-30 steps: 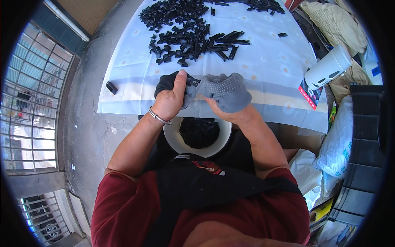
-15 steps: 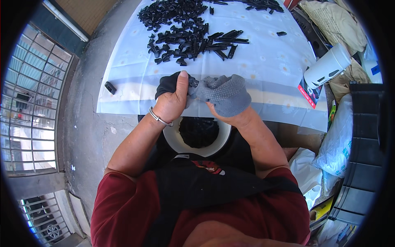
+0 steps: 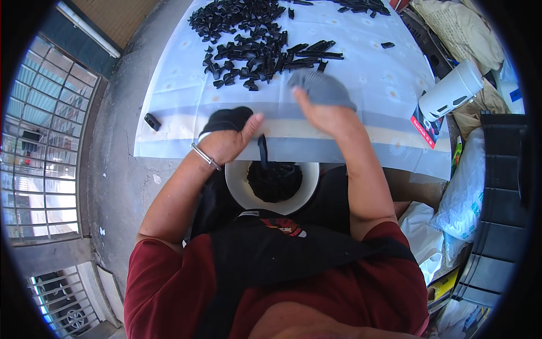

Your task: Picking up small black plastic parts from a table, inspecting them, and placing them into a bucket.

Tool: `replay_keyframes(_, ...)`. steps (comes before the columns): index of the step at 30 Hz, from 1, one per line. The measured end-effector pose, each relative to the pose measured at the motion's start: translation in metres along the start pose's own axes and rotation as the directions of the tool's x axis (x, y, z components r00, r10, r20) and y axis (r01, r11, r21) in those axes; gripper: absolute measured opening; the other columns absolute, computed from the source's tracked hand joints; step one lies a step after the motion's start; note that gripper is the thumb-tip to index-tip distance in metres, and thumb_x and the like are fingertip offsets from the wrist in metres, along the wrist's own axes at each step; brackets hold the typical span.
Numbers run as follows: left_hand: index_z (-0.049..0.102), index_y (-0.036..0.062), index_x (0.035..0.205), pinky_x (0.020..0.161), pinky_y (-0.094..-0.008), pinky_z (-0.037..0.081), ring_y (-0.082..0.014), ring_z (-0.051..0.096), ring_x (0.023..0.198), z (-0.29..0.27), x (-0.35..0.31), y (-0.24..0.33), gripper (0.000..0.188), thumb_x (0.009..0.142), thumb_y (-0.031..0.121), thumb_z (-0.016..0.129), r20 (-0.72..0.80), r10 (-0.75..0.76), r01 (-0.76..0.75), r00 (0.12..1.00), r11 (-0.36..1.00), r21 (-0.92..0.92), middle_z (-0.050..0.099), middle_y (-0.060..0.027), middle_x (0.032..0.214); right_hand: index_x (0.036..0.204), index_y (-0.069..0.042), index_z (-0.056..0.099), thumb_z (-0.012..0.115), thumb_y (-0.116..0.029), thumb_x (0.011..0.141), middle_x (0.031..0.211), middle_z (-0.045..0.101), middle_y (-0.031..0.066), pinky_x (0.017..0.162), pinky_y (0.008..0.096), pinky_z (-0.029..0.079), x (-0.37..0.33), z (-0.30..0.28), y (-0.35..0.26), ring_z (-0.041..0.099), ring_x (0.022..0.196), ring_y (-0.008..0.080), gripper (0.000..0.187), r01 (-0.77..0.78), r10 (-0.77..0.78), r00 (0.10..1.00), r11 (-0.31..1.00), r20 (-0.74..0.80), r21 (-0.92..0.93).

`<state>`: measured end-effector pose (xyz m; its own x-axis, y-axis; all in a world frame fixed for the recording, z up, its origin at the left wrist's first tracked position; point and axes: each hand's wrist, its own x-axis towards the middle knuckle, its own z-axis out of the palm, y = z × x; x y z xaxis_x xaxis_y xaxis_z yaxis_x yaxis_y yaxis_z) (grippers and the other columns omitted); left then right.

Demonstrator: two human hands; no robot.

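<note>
My left hand (image 3: 228,135), its fingers covered in black fabric and its thumb bare, hovers over the table's near edge. The thumb stands apart from the fingers, with nothing visible between them. Below its thumb, a slim black piece (image 3: 262,148) appears in mid-air, apart from both hands, above a pale bucket (image 3: 230,189) with black stuff inside. My right hand (image 3: 324,104), in a grey fingerless-thumb covering, reaches just short of the long black strips (image 3: 319,53). Motion smears its fingers, so its grip cannot be made out. Beyond lies a heap of short, curved black pieces (image 3: 240,56).
A white floral cloth (image 3: 372,113) covers the table. A small black object (image 3: 152,121) lies at its left edge. On the right are a white cylinder (image 3: 451,90), a red card (image 3: 423,131) and plastic bags (image 3: 464,186). More black strips (image 3: 364,5) lie far back.
My hands have parted. The right moved away toward the strips, while the left shifted slightly left and nearer me. A black piece now shows in the air above the bucket.
</note>
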<state>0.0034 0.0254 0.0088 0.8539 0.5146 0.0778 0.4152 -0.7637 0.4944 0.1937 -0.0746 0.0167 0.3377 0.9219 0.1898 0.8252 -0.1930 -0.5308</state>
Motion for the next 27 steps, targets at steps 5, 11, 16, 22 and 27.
replay_keyframes(5,0.059,0.0084,0.093,0.068,-0.0391,0.046,-0.0318,0.058,0.077,0.005,0.046,-0.035,0.022,0.083,0.022,0.046,-0.285,0.173,-0.111,0.943,0.969,0.222,0.06,-0.016,0.086,0.101,-0.011,0.059,0.043,-0.038,0.084,0.095,0.06,0.0138,0.078,0.0397,0.043,0.044,0.012,0.006,0.055,0.089,0.0322,0.036,-0.189,0.156,0.971,0.966,-0.18,-0.179)
replay_keyframes(11,0.061,0.0133,0.098,0.071,-0.0364,0.048,-0.0278,0.059,0.082,0.019,0.065,-0.046,0.026,0.076,0.012,0.047,-0.202,0.219,-0.116,0.955,0.898,0.425,0.059,-0.0119,0.093,0.104,-0.01,0.057,0.052,-0.026,0.08,0.097,0.059,0.0139,0.079,0.0414,0.043,0.024,0.023,0.011,0.055,0.09,0.033,0.029,0.019,0.001,0.998,0.946,0.061,-0.324)
replay_keyframes(16,0.06,0.0115,0.097,0.07,-0.0375,0.047,-0.0289,0.057,0.082,0.016,0.066,-0.04,0.023,0.077,0.014,0.05,-0.203,0.188,-0.097,0.961,0.917,0.387,0.058,-0.0131,0.091,0.099,-0.003,0.058,0.057,-0.02,0.076,0.099,0.058,0.0151,0.077,0.0417,0.044,-0.007,0.027,0.015,0.055,0.087,0.0329,0.028,0.208,-0.284,0.901,0.946,-0.329,-0.248)
replay_keyframes(22,0.062,0.0073,0.089,0.064,-0.0339,0.046,-0.024,0.059,0.071,0.012,0.058,-0.025,0.018,0.075,0.018,0.058,-0.455,0.15,-0.055,0.878,0.975,0.214,0.059,-0.0126,0.083,0.09,-0.003,0.059,0.058,-0.015,0.073,0.085,0.059,0.0156,0.069,0.0409,0.044,-0.019,0.034,0.024,0.056,0.076,0.0311,0.022,0.25,-0.288,0.874,0.957,-0.392,-0.147)
replay_keyframes(27,0.061,0.0043,0.09,0.062,-0.0282,0.047,-0.0129,0.058,0.07,0.02,0.037,-0.001,0.014,0.079,0.009,0.054,-0.056,-0.347,0.277,0.936,0.826,-0.49,0.061,-0.0069,0.082,0.089,-0.004,0.059,0.06,-0.016,0.071,0.08,0.059,0.0119,0.063,0.0411,0.042,-0.023,0.042,-0.001,0.056,0.073,0.0287,0.022,0.349,-0.323,0.867,0.937,-0.379,0.001)
